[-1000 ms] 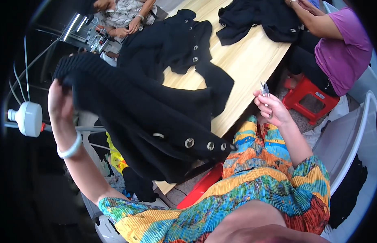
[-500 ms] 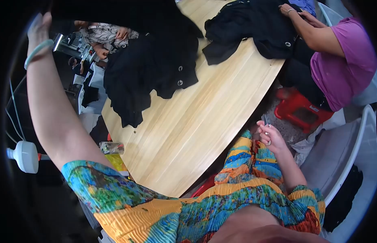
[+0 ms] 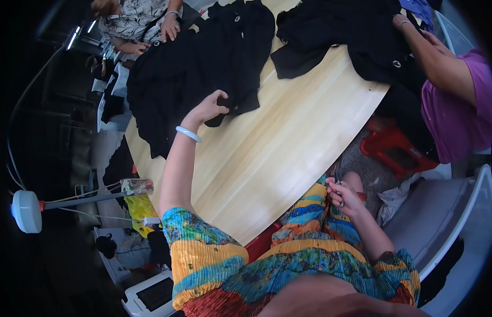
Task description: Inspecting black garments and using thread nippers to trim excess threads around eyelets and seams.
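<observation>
A black garment (image 3: 203, 68) with small round metal eyelets lies spread over the far left of the wooden table. My left hand (image 3: 208, 109) is over its near edge, thumb and forefinger apart in a curve, and I see nothing between them. Whether the fingertips touch the cloth is hard to tell. Low at the right, by my lap, my right hand (image 3: 347, 198) is closed round a small pair of scissors (image 3: 338, 173). The thin blades point up and away from me, and a metal loop shows at the fingers.
The pale wooden table (image 3: 267, 153) curves past my lap. Across it, a co-worker in a patterned shirt (image 3: 137, 21) rests a hand by the garment. At right, another in a purple top (image 3: 462, 111) handles a second black garment (image 3: 336, 31). A red stool (image 3: 394, 150) stands below.
The black garment, held up high at the left before, has come down onto the table. My left hand has dropped rightward and let go of it. My right hand keeps the scissors, slightly lower.
</observation>
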Demonstrator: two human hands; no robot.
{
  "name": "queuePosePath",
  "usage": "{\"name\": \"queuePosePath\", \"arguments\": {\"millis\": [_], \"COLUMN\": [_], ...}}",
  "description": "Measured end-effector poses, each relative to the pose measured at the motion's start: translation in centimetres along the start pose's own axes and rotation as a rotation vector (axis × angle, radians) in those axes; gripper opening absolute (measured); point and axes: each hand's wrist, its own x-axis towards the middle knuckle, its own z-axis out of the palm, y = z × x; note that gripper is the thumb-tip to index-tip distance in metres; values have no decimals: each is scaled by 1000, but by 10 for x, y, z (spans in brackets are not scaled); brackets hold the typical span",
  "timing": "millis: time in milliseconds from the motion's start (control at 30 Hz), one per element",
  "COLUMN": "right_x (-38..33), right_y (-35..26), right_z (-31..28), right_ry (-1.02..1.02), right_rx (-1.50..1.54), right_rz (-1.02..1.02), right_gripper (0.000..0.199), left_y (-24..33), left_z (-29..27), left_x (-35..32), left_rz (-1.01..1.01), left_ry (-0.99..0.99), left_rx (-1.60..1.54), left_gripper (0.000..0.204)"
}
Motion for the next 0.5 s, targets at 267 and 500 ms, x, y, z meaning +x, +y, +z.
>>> {"name": "queuePosePath", "arguments": {"millis": [267, 500], "right_x": [16, 20], "right_y": [8, 12], "right_z": [-4, -22], "right_ry": [8, 37], "right_rx": [50, 79], "right_rz": [47, 74], "right_gripper": [17, 17], "left_y": [-40, 31], "left_z": [-12, 49], "left_x": [73, 173], "left_rz": [-473, -27], "left_ry": [739, 536], "left_rx": [-383, 195], "left_gripper": [112, 101]}}
